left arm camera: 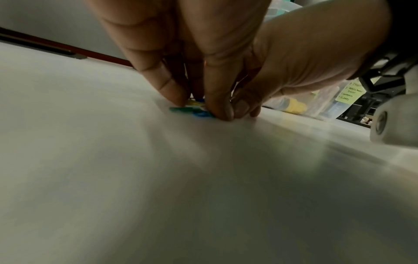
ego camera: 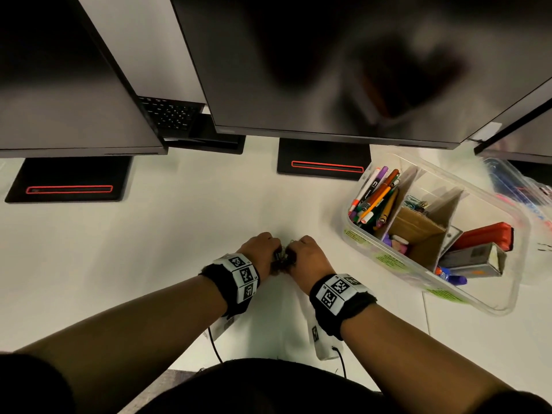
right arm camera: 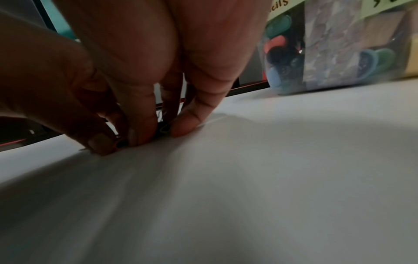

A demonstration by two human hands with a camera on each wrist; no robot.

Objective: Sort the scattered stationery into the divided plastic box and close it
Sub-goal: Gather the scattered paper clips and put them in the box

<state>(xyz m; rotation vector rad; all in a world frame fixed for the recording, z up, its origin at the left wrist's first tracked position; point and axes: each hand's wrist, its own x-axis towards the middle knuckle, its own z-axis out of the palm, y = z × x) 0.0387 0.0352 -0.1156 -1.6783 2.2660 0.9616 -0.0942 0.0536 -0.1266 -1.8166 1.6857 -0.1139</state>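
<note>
Both hands meet at the middle of the white desk. My left hand and right hand curl their fingers down round a small heap of paper clips. In the left wrist view my left hand pinches green, blue and yellow paper clips against the desk. My right hand pinches dark clips in the right wrist view. The clear divided box stands open to the right. It holds pens, clips, erasers and a red stapler.
Two monitor stands sit at the back of the desk under large dark screens. Another clear plastic piece lies behind the box at the far right. Cardboard dividers split the box. Cables trail from both wrists.
</note>
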